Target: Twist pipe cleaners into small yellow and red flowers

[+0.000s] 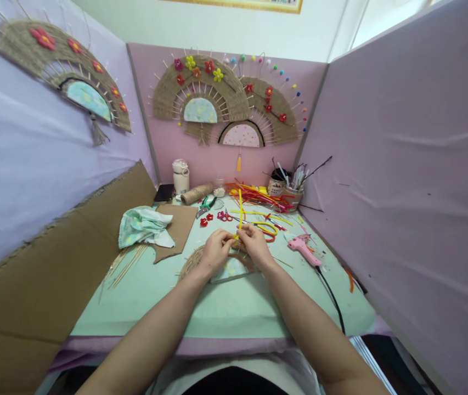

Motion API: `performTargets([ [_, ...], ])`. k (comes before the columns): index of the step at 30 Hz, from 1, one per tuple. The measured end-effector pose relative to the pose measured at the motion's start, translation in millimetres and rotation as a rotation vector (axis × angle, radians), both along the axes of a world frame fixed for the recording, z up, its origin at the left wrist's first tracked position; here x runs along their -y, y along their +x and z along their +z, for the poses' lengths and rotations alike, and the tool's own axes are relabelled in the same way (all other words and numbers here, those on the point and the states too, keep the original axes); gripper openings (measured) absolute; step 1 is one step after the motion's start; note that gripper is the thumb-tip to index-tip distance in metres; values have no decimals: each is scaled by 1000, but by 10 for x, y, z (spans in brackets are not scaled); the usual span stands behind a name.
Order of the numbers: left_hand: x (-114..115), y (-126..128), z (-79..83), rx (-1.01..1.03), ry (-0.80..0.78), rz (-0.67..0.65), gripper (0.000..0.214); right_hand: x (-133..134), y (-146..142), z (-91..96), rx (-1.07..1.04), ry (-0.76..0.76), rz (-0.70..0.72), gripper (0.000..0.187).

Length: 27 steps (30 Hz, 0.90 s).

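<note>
My left hand [218, 249] and my right hand [254, 245] meet over the middle of the table, fingertips pinched. Between them they grip a yellow pipe cleaner [241, 208]; its long end stands upright and its lower part is bent near my fingers. Directly below lies a woven twine fan [192, 262] with a pale patterned half-circle [234, 269], partly covered by my hands and wrists. Beyond my fingers are small red pipe-cleaner flowers [204, 222], a purple-pink flower [221, 215] and yellow-handled scissors [269, 227].
A pink glue gun [304, 250] with a black cord lies at right. Crumpled patterned cloth [143, 226], cardboard [180, 219] and thin sticks [129, 266] are at left. Farther back are green-handled pliers [207, 204], a twine roll [196, 193], a bottle [181, 176] and loose pipe cleaners [254, 193].
</note>
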State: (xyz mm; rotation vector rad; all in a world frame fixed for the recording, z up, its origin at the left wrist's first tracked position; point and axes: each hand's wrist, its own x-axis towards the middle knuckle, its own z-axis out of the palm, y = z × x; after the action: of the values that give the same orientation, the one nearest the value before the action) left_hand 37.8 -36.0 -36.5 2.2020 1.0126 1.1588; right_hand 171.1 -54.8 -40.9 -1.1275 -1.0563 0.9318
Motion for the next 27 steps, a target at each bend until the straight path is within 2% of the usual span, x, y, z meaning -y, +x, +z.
performTargets([
  [3, 22, 8, -8, -75, 80, 28, 9, 7, 5, -14, 131, 71, -85, 30],
  [8, 29, 10, -41, -166, 176, 74, 9, 39, -23, 17, 430, 164, -125, 8],
  [12, 21, 6, -43, -152, 172, 95, 11, 60, -52, 29, 430, 146, -145, 17],
  [15, 16, 10, -38, -96, 88, 76, 11, 58, -58, 11, 313, 144, -133, 32],
  [18, 5, 22, -42, -1, -64, 73, 9, 40, -45, -6, 184, 117, -97, 39],
  [23, -6, 40, -33, 183, -316, 68, 12, 8, -6, -2, -19, 4, 33, 39],
  [27, 16, 38, 9, 278, -491, 55, 11, 0, 3, 2, -22, -2, 69, 28],
])
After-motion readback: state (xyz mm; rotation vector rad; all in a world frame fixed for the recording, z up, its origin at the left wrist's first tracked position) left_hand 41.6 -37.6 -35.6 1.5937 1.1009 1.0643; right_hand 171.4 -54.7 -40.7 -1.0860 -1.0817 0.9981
